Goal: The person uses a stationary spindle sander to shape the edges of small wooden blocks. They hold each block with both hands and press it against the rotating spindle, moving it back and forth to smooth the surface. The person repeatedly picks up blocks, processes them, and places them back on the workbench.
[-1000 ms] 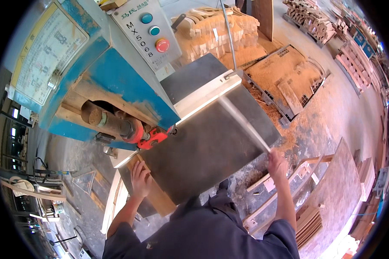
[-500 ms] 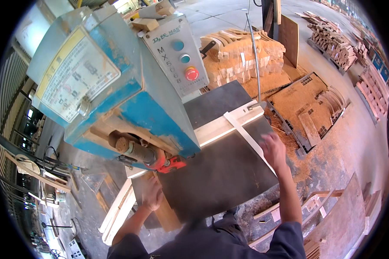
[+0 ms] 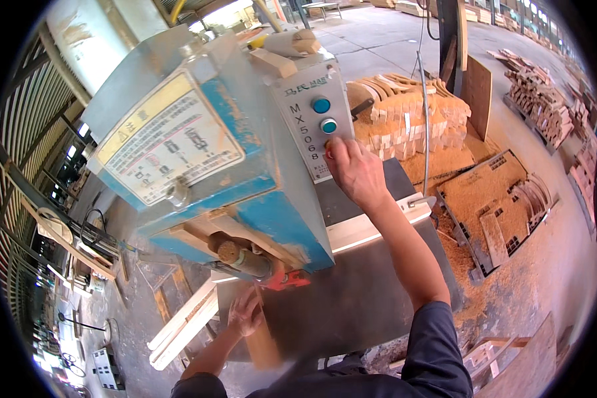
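My right hand reaches up to the grey control panel of a blue woodworking machine. Its fingers close around the red push button, which they mostly cover. Low on the left, my left hand lies with fingers stretched at the side of a brown wooden board. The board's near end sticks out past the dark machine table. Just above those fingertips is the red cutter head, slightly blurred.
A pale wooden fence crosses the table behind my right forearm. Curved wooden parts are stacked beyond the machine in sawdust. A sawdust-covered pallet lies at the right. Long pale strips stand left of the table.
My right hand has left the pale strip on the table and risen to the red button. The forearm covers where that strip lay. My left hand remains by the board. The view has shifted.
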`<state>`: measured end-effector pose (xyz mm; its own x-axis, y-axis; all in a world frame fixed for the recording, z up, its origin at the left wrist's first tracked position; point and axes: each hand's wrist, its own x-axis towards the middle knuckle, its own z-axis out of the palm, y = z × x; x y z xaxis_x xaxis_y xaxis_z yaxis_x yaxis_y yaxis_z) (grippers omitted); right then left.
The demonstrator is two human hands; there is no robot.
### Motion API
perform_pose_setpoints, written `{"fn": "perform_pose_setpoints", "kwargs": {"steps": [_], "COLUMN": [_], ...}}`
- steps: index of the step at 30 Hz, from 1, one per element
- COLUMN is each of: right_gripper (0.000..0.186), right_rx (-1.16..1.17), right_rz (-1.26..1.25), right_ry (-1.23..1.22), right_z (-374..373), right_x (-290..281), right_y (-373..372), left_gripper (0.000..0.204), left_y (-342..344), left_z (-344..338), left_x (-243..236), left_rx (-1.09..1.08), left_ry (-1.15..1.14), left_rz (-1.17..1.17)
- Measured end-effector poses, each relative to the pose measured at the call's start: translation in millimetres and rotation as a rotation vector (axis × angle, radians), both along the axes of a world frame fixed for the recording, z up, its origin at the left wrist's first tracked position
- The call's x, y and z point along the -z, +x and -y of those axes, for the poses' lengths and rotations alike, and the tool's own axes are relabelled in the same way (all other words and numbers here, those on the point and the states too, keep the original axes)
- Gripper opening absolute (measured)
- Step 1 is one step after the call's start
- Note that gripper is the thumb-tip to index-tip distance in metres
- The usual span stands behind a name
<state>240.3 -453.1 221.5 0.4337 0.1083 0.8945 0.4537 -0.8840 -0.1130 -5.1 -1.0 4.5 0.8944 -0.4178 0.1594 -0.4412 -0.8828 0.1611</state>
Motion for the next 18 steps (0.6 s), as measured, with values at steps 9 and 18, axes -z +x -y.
{"fn": "perform_pose_setpoints", "kwargs": {"steps": [9, 18], "right_gripper": [0.015, 0.023], "right_rx": [-0.215, -0.646], "right_rz": [-0.009, -0.224], "right_ry": [0.474, 1.078], "right_z": [0, 51], "right_x": [-23, 20], "right_y": [5, 65], "left_gripper": [0.062, 0.054], "left_y": [2, -2], "left_z": [-4, -2], "left_x": [-2, 10], "left_rx": [0.033, -0.006], "left_ry": [-0.086, -0.098], "left_rz": [-0.008, 0.056]}}
